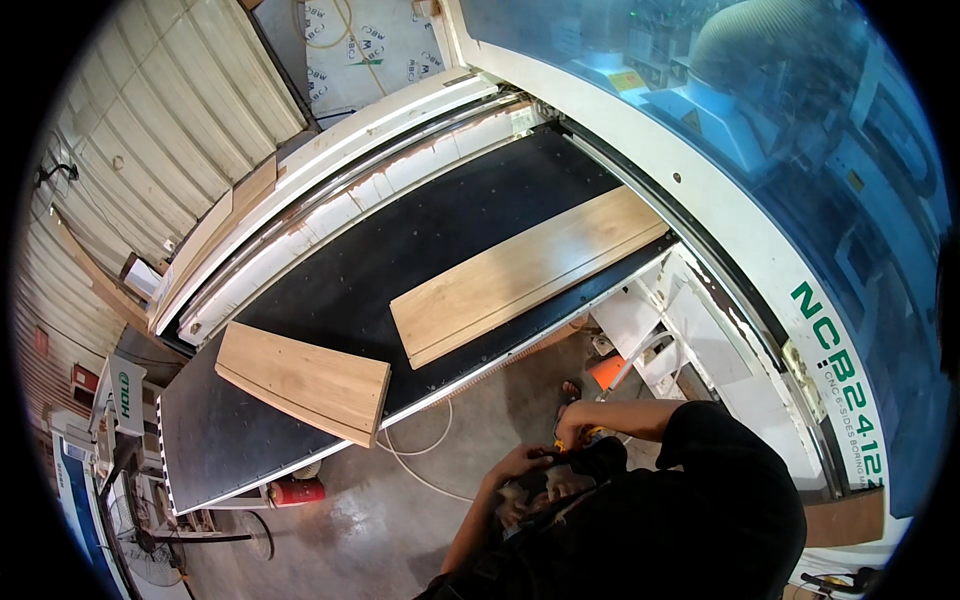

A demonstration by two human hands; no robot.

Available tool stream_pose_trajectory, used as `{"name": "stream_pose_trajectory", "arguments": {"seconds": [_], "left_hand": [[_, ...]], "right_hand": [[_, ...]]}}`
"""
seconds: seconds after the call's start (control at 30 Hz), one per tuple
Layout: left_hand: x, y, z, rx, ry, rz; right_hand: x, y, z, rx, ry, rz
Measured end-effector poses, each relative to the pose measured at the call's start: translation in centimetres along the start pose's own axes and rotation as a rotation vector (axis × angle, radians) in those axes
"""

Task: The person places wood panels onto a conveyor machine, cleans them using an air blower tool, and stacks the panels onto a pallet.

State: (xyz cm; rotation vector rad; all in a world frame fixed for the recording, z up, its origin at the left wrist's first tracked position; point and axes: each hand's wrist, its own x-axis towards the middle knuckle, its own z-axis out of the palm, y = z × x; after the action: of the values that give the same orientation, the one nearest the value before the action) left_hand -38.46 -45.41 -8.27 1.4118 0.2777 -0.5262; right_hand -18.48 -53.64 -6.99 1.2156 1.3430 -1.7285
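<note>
Close in front of my body, my left hand (521, 463) is curled at the edge of my black shirt (680, 520). What its fingers hold, if anything, is hidden. My right hand (570, 431) hangs just beyond the shirt front, bent down, its fingers mostly out of sight. Neither hand touches the two wooden boards on the black machine table (330, 275). The longer board (530, 275) lies toward the right, a groove along its near edge. A shorter grooved board (305, 380) rests at the left, one end over the table's near edge.
A white machine gantry with a blue see-through cover (680, 90) rises on the right. White rails (350, 180) run behind the table. Below it are a red cylinder (297, 491), a pale hose (440, 485) and an orange object (606, 373). A fan (145, 535) stands at lower left.
</note>
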Motion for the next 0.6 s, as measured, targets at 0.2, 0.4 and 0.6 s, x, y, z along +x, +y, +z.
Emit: {"name": "stream_pose_trajectory", "arguments": {"seconds": [0.2,0.4,0.6], "left_hand": [[0.2,-0.1,0.0,0.095,-0.004,-0.019],[-0.6,-0.1,0.6,0.025,0.005,0.004],[-0.3,-1.4,0.0,-0.001,0.027,0.025]], "right_hand": [[0.4,0.1,0.1,-0.114,-0.02,-0.02],[1.3,0.3,0.7,-0.041,-0.038,-0.042],[1.7,0.0,-0.6,0.024,-0.106,-0.005]]}}
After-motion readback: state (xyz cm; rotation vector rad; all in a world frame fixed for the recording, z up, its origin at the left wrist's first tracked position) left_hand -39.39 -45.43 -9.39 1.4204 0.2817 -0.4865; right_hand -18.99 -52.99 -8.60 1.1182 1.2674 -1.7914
